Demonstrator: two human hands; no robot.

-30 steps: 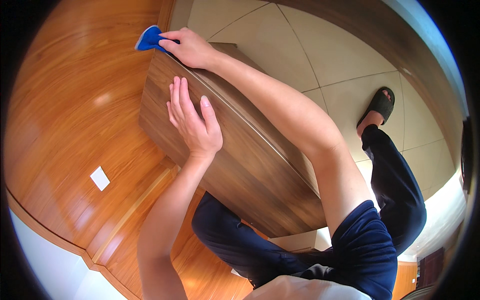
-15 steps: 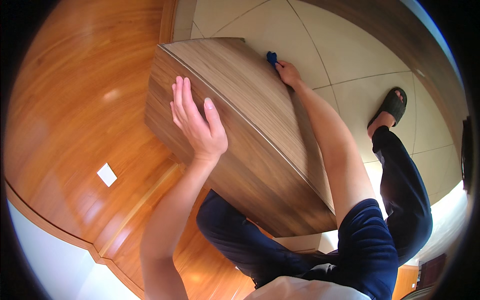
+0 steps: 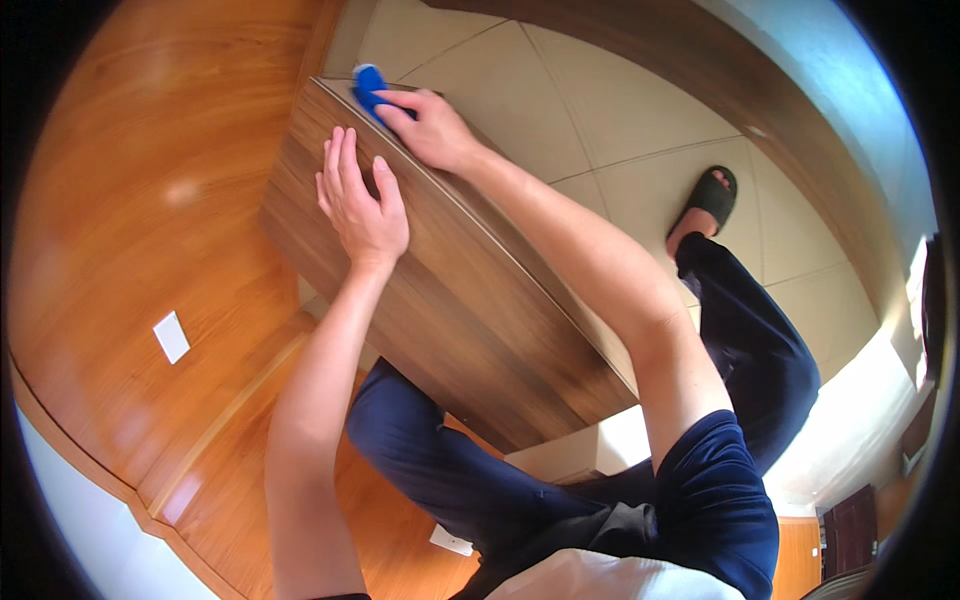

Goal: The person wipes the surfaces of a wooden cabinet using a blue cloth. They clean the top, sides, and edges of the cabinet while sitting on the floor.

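Observation:
A long brown wood-grain box-like piece of furniture (image 3: 470, 320) stands in front of me. On its near face lies my left hand (image 3: 362, 205), palm down, fingers stretched out, holding nothing. My right hand (image 3: 432, 128) is at the far left end of its upper edge, fingers closed on a small blue item with a pale tip (image 3: 369, 92). That item touches or nearly touches the edge by the corner. It is smeared by motion, so its exact kind is unclear. My right forearm reaches across the furniture's far face and hides most of it.
Glossy orange-brown wood panelling (image 3: 140, 200) with a white plate (image 3: 171, 337) is at the left. Beige floor tiles (image 3: 640, 110) spread beyond the furniture. My slippered foot (image 3: 708, 205) rests there at the right. My bent knee (image 3: 395, 410) is close under the furniture's near side.
My right hand has swept left with the blue item, from the furniture's far face to its far left corner. My left hand remains flat on the near face. The view has shifted slightly.

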